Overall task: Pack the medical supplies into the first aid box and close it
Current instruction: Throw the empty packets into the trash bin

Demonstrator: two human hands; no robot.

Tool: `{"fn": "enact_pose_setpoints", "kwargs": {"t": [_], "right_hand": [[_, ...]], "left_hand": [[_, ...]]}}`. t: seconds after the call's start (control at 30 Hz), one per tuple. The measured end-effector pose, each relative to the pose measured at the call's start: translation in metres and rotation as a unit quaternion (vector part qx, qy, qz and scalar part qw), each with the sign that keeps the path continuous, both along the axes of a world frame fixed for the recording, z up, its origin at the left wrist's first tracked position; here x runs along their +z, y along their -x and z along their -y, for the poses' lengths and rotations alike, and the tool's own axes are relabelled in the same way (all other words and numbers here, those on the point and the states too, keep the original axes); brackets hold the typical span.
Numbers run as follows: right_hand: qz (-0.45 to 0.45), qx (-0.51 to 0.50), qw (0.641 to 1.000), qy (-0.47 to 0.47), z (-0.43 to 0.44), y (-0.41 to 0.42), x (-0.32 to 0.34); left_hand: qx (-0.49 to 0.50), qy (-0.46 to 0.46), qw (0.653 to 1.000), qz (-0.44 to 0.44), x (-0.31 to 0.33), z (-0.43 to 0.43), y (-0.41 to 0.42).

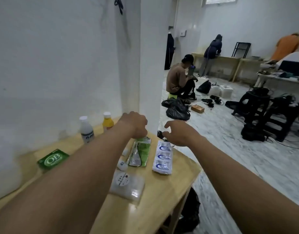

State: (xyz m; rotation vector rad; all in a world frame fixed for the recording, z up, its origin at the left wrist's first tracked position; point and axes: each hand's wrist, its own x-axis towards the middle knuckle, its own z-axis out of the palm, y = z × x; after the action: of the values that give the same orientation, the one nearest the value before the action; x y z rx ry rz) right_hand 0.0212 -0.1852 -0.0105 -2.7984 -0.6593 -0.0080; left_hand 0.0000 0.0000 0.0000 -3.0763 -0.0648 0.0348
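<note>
Two bare forearms fill the near foreground, reaching out over a light wooden table (164,193). The left hand (134,124) is turned knuckles-up with its fingers curled down onto the far end of a green and silver pouch (140,153), pinching it there; the rest of the pouch lies flat on the table, running back toward the camera from the grip. Just right of that grip, the right hand (178,133) hovers with fingers spread and loosely bent, holding nothing. A small black object (160,134) sits at its fingertips; whether they touch it cannot be told. Between the two hands and a little nearer the camera lies a white blister strip (162,157), side by side with the pouch. On the near side of the grip, close against the left forearm, are a small white bottle (122,165) and a clear bag of white pads (128,185). Left of the grip, beyond the forearm, stand a white bottle (86,130) and a yellow bottle (108,122) near the wall, with a green box (53,159) flat on the table nearer the camera.
</note>
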Motion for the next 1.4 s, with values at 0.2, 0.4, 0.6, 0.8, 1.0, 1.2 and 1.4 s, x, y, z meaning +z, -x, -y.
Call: {"fn": "enact_pose_setpoints", "kwargs": {"t": [0.2, 0.4, 0.6, 0.8, 1.0, 1.2, 1.4], "right_hand": [[-0.052, -0.031, 0.998, 0.013, 0.015, 0.005, -0.029], [-0.065, -0.04, 0.997, 0.006, 0.018, -0.001, -0.04], [-0.067, -0.043, 0.996, -0.03, 0.019, -0.004, -0.043], [-0.081, -0.049, 0.985, -0.141, 0.023, 0.0, -0.039], [-0.07, -0.026, 0.98, -0.183, 0.025, -0.001, -0.024], [-0.037, -0.013, 0.982, -0.184, 0.032, -0.002, 0.006], [0.013, -0.02, 0.982, -0.189, 0.048, -0.007, 0.049]], "left_hand": [[0.013, -0.016, 1.0, -0.019, -0.026, 0.005, 0.001], [0.021, -0.005, 1.0, -0.013, -0.044, 0.006, -0.005], [0.036, 0.032, 0.999, 0.024, -0.047, 0.003, -0.007], [0.039, 0.101, 0.994, 0.034, -0.038, -0.005, -0.004], [0.021, 0.137, 0.989, 0.051, -0.015, -0.004, 0.002], [0.01, 0.153, 0.983, 0.097, 0.015, 0.008, 0.005], [0.002, 0.145, 0.979, 0.145, 0.05, 0.03, -0.002]]}}
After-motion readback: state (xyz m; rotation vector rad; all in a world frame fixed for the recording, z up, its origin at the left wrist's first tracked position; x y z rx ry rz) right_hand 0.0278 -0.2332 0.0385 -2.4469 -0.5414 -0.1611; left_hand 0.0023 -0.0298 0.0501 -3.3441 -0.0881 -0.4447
